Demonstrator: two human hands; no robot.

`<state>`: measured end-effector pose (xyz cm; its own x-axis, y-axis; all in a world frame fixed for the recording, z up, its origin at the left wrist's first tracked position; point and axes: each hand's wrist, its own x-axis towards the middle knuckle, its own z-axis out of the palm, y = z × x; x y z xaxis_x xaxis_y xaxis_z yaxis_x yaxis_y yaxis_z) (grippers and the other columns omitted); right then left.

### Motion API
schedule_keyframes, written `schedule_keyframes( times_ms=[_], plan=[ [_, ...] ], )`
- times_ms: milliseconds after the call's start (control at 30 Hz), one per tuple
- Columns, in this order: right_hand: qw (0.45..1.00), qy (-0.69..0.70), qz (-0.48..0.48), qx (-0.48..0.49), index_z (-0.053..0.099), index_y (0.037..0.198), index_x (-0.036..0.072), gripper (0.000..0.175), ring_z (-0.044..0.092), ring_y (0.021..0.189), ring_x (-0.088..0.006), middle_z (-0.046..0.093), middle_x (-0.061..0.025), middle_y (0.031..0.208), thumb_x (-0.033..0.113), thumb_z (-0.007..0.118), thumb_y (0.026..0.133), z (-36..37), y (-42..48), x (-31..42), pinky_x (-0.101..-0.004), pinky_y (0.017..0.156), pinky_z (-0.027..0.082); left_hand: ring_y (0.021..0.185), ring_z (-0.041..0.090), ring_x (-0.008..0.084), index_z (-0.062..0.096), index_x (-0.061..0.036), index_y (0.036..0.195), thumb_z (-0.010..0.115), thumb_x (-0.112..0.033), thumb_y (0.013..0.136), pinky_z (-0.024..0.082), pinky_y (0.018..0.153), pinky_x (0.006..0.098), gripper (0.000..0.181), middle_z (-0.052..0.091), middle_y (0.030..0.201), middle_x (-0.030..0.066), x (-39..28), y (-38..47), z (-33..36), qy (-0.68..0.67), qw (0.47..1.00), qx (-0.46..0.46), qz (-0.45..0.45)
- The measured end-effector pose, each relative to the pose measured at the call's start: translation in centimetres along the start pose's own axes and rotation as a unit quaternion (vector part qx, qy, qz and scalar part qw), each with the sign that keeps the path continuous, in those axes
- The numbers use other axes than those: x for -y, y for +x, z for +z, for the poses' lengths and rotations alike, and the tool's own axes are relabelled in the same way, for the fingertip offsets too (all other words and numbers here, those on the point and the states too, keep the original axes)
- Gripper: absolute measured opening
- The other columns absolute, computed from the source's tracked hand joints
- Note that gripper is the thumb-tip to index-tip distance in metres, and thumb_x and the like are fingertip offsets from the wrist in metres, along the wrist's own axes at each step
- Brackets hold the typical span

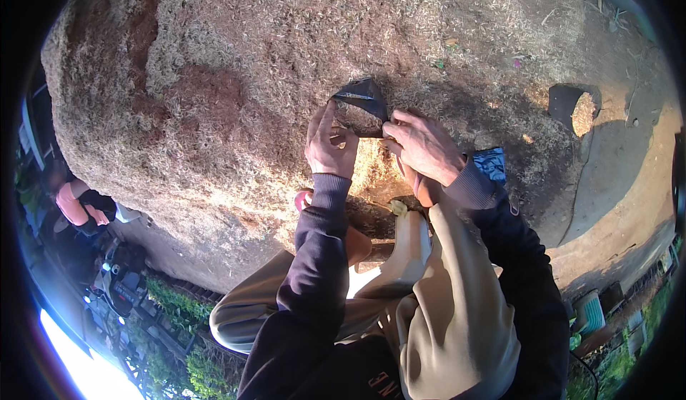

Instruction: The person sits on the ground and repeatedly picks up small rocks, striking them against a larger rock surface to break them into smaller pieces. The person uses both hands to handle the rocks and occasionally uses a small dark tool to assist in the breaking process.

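A small black plastic bag (370, 95) is pinched between both hands, above a mound of soil mixed with pale husks (278, 52). My left hand (333, 145) holds the bag's left corner with its fingertips. My right hand (423, 143) grips its lower right edge between thumb and fingers. The bag's mouth gapes towards me; brown material shows at it, but I cannot tell whether that lies inside or behind. Right of my right forearm, a shiny dark plastic packet (490, 165) lies on the soil.
A black bag or pot filled with husky material (583, 114) lies at the right. A pale stool (411, 239) stands between my legs. Another person (80, 204) is at the far left, near a parked motorcycle (115, 293). Green plants (201, 368) grow at the lower left.
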<state>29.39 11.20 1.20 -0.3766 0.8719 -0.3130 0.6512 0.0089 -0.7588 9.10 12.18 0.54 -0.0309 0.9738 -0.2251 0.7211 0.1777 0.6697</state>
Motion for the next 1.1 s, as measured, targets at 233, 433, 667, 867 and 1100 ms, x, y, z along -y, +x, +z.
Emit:
schedule_keyframes(
  times_ms=[233, 433, 667, 867, 1100],
  plan=[
    [0.971, 0.113, 0.082, -0.192, 0.055, 0.114, 0.004, 0.025, 0.065, 0.078, -0.0322, 0.061, -0.0159, 0.100, 0.014, 0.062, 0.093, 0.2, 2.6, -0.7, -0.0441, 0.067, 0.051, 0.082, 0.072, 0.0220, 0.056, -0.0106, 0.140, 0.067, -0.002, 0.076, 0.060, 0.075, 0.0343, 0.065, 0.061, 0.130, 0.0170, 0.6, -0.4, 0.6, 0.053, 0.998, 0.007, 0.044],
    [0.959, 0.202, 0.060, -0.188, 0.062, 0.102, -0.001, 0.012, 0.066, 0.067, -0.0288, 0.065, -0.0179, 0.081, 0.006, 0.060, 0.092, -0.4, 3.1, 0.1, -0.0402, 0.058, 0.048, 0.080, 0.072, 0.0185, 0.055, -0.0144, 0.141, 0.068, -0.001, 0.075, 0.058, 0.076, 0.0323, 0.069, 0.061, 0.131, 0.0140, -0.6, -0.6, -0.7, 0.078, 0.994, -0.003, 0.080],
    [0.955, 0.209, 0.098, -0.188, 0.063, 0.096, 0.000, 0.010, 0.062, 0.059, -0.0208, 0.064, -0.0148, 0.070, 0.010, 0.064, 0.094, -2.4, 2.6, 0.2, -0.0373, 0.056, 0.047, 0.074, 0.071, 0.0128, 0.057, -0.0156, 0.140, 0.068, -0.001, 0.074, 0.057, 0.077, 0.0317, 0.069, 0.061, 0.131, 0.0094, -2.9, -0.6, -2.0, 0.058, 0.995, 0.015, 0.084],
    [0.960, 0.227, 0.119, -0.109, 0.061, 0.103, 0.001, 0.013, 0.067, 0.068, -0.0220, 0.069, -0.0128, 0.082, 0.005, 0.063, 0.091, -3.5, 2.0, 0.6, -0.0369, 0.062, 0.051, 0.073, 0.070, 0.0128, 0.057, -0.0138, 0.140, 0.069, 0.000, 0.072, 0.057, 0.077, 0.0316, 0.071, 0.059, 0.133, 0.0082, -3.9, -0.5, -1.4, 0.021, 0.995, 0.050, 0.089],
    [0.951, 0.243, 0.131, -0.139, 0.064, 0.112, 0.005, 0.021, 0.052, 0.063, -0.0097, 0.059, -0.0024, 0.074, 0.005, 0.065, 0.091, -3.6, 1.9, -0.6, -0.0289, 0.058, 0.044, 0.076, 0.071, 0.0147, 0.058, -0.0131, 0.139, 0.067, 0.000, 0.073, 0.058, 0.076, 0.0312, 0.068, 0.060, 0.133, 0.0099, -3.6, 0.1, -0.7, 0.027, 0.996, 0.050, 0.075]
  ],
)
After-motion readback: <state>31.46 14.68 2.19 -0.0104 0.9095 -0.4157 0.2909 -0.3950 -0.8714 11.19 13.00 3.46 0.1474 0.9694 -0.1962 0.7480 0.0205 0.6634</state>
